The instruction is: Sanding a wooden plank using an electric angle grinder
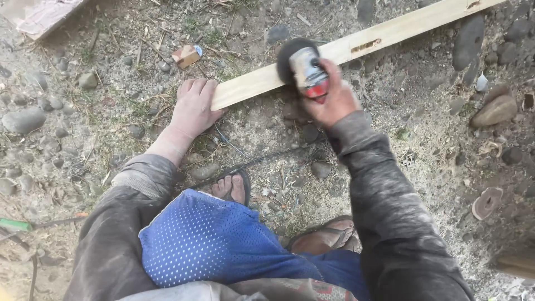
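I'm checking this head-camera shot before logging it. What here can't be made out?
- Wooden plank: its far end runs off the top edge of the head view.
- Power sander: the part meeting the plank is hidden under its own body and the right hand.
- Left hand: fingertips are tucked against the plank end, so the contact is unclear.
- Cable: disappears under the blue shorts.

The pale, long wooden plank (356, 47) is laid diagonally from 9 to 2 o'clock across the stony dirt ground (423, 111). Passage at its 9 o'clock end is blocked by the left hand (192, 108). Its middle is covered by the round black power sander (304, 67). A thin black cable (251, 163) crosses the dirt at 6 o'clock. Large grey stones (493, 111) obstruct 3 o'clock.
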